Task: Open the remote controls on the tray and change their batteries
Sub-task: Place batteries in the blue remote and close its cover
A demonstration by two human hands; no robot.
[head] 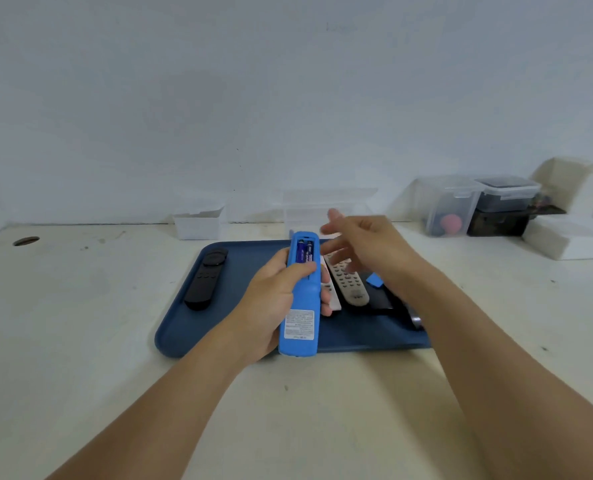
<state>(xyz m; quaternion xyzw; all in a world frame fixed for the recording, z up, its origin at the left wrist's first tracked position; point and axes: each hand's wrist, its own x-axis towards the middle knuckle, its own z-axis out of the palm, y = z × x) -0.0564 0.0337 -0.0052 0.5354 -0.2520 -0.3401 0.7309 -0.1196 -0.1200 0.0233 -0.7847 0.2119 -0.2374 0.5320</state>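
Our left hand (pixel 271 299) grips the rubbery blue remote (pixel 300 299), two batteries (pixel 304 251) showing; our right hand (pixel 364 244) hangs loose

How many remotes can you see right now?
5, maybe more hidden. The blue remote is in the left hand. On the tray: black remote at left, white remote, grey remote, dark remote under the right arm.

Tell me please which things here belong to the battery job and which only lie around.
For the job: blue remote held by left hand, its batteries, right hand, black remote, grey remote, blue cover, tray.

Lying around: clear boxes, white box.
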